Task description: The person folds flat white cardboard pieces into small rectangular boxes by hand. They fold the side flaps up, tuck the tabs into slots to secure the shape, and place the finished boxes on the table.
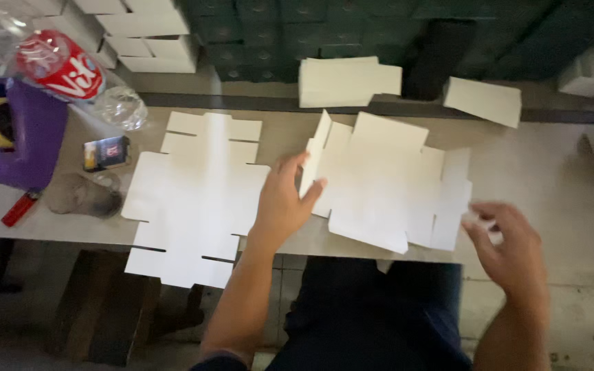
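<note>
Head view: left hand lifts box blank flap, seemingly empty.

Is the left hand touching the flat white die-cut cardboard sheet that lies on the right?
Yes, the left hand holds up a flap of the right flat white die-cut cardboard sheet.
</note>
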